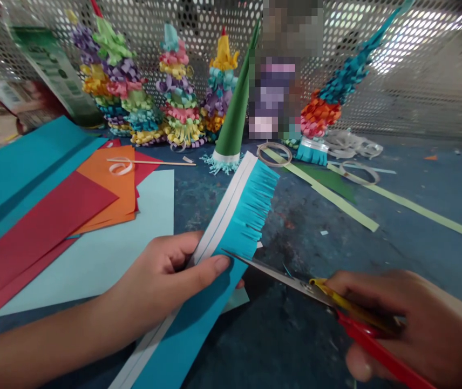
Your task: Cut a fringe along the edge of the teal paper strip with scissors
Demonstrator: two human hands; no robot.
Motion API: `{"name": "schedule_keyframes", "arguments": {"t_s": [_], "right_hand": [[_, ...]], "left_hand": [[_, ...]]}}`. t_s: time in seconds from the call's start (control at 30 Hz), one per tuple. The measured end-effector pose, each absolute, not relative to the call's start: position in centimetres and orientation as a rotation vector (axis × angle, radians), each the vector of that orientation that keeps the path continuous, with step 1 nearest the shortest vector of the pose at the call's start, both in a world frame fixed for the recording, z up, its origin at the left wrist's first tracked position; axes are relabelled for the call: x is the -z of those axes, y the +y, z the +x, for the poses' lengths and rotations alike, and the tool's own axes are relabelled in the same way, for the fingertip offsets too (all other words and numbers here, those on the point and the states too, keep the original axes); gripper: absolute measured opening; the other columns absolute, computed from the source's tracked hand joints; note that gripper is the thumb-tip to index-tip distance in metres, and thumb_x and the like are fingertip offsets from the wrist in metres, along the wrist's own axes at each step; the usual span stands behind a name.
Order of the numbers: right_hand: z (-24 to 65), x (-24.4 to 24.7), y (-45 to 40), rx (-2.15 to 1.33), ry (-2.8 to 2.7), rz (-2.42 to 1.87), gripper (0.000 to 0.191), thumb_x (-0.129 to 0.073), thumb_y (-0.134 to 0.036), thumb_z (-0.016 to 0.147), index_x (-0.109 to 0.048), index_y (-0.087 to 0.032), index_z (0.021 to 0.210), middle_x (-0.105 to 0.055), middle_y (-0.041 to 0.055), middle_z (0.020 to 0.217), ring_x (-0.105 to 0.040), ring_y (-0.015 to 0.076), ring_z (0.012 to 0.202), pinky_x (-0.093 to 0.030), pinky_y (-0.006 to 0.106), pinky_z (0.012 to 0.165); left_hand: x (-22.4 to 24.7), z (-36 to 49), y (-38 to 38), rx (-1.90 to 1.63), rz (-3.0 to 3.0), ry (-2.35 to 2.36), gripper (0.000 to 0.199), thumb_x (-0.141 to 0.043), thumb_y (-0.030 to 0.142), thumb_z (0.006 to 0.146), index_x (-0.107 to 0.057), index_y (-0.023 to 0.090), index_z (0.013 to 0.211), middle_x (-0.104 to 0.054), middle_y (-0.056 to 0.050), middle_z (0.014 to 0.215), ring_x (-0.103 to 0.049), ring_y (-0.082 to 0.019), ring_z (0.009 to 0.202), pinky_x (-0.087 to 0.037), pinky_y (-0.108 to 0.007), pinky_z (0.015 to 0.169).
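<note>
My left hand [182,270] grips a long blue paper strip [206,308] at its middle, thumb on top and fingers beneath. White tape with a line along it runs down the strip's left edge. The upper part of the strip is cut into a fringe along its right side; the lower part is uncut. In my right hand [401,319] are scissors [296,281] with a red and yellow handle. Their blades lie across the blue paper at the lower end of the fringe, the tip close to my left thumb and the tape.
Fringed paper cones [178,97] and a green cone [233,119] stand along a perforated metal panel [409,70]. Coloured sheets [109,189] lie at left near a green bottle [56,75]. Tape rolls [275,154] and pale green strips [332,200] lie at right.
</note>
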State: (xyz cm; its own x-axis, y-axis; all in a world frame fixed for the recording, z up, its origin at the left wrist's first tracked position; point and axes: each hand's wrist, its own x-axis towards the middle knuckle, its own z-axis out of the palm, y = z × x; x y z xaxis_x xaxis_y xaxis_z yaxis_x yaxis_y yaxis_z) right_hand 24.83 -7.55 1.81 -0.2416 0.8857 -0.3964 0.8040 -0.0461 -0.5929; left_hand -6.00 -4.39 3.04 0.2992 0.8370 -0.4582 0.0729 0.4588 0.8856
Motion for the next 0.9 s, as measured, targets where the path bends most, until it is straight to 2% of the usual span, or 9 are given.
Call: {"name": "schedule_keyframes", "arguments": {"t_s": [0.13, 0.27, 0.43, 0.63, 0.7, 0.83, 0.9], "right_hand": [[25.9, -0.9, -8.1, -1.313, -2.089, -1.915, 0.038, -0.086, -0.06, 0.073, -0.067, -0.027, 0.072, -0.067, -0.0035, 0.055, -0.048, 0.0154, 0.05, -0.032, 0.027, 0.047], [26.1, -0.7, -8.0, -1.328, -2.113, -1.898, 0.036, -0.086, -0.059, 0.074, -0.068, -0.027, 0.072, -0.072, -0.003, 0.056, -0.051, 0.0158, 0.05, -0.031, 0.026, 0.047], [25.5, -0.8, -7.6, -1.339, -2.066, -1.848, 0.041, -0.086, -0.063, 0.073, -0.067, -0.027, 0.069, -0.063, -0.0046, 0.051, -0.049, 0.0135, 0.043, -0.029, 0.024, 0.043], [24.9, -0.9, -8.0, -1.263, -2.133, -1.8, 0.048, -0.08, -0.071, 0.076, -0.066, -0.025, 0.07, -0.053, -0.0052, 0.051, -0.041, 0.0117, 0.044, -0.029, 0.023, 0.042], [25.2, -1.0, -8.7, -1.168, -2.19, -1.786, 0.049, -0.078, -0.074, 0.077, -0.069, -0.026, 0.075, -0.056, -0.0036, 0.054, -0.044, 0.0129, 0.045, -0.032, 0.023, 0.041], [26.3, -0.9, -10.3, -0.891, -2.22, -1.813, 0.058, -0.079, -0.08, 0.072, -0.079, -0.032, 0.105, -0.07, 0.0031, 0.074, -0.065, 0.0213, 0.057, -0.048, 0.027, 0.049], [26.7, -0.7, -10.7, -0.848, -2.23, -1.794, 0.059, -0.082, -0.078, 0.07, -0.08, -0.034, 0.108, -0.071, 0.0031, 0.074, -0.066, 0.0221, 0.057, -0.05, 0.028, 0.05]], "left_hand": [[-3.2, -5.9, -4.4, -0.631, 0.954, 1.177, 0.019, -0.093, 0.041, 0.077, -0.088, 0.023, 0.078, -0.085, -0.003, 0.078, -0.074, -0.02, 0.07, -0.058, -0.021, 0.061], [-2.9, -5.9, -4.4, -0.624, 0.951, 1.178, 0.019, -0.093, 0.042, 0.077, -0.088, 0.023, 0.078, -0.084, -0.004, 0.077, -0.073, -0.019, 0.068, -0.057, -0.021, 0.059], [-2.8, -5.7, -4.4, -0.655, 0.869, 1.166, 0.021, -0.095, 0.043, 0.073, -0.088, 0.023, 0.078, -0.084, -0.003, 0.074, -0.072, -0.017, 0.063, -0.055, -0.019, 0.057], [-3.3, -5.7, -4.1, -0.588, 0.795, 1.175, 0.024, -0.1, 0.042, 0.069, -0.087, 0.024, 0.078, -0.086, -0.004, 0.08, -0.076, -0.021, 0.067, -0.057, -0.024, 0.057], [-3.3, -5.7, -4.1, -0.586, 0.802, 1.187, 0.025, -0.099, 0.043, 0.068, -0.086, 0.024, 0.077, -0.085, -0.003, 0.076, -0.076, -0.021, 0.065, -0.058, -0.025, 0.056], [-3.0, -5.8, -4.3, -0.588, 0.881, 1.241, 0.027, -0.099, 0.042, 0.067, -0.084, 0.021, 0.077, -0.082, -0.002, 0.07, -0.07, -0.019, 0.058, -0.054, -0.024, 0.053], [-2.8, -5.9, -4.4, -0.591, 0.938, 1.26, 0.027, -0.099, 0.041, 0.066, -0.083, 0.02, 0.074, -0.079, -0.001, 0.067, -0.067, -0.018, 0.056, -0.051, -0.022, 0.05]]}}
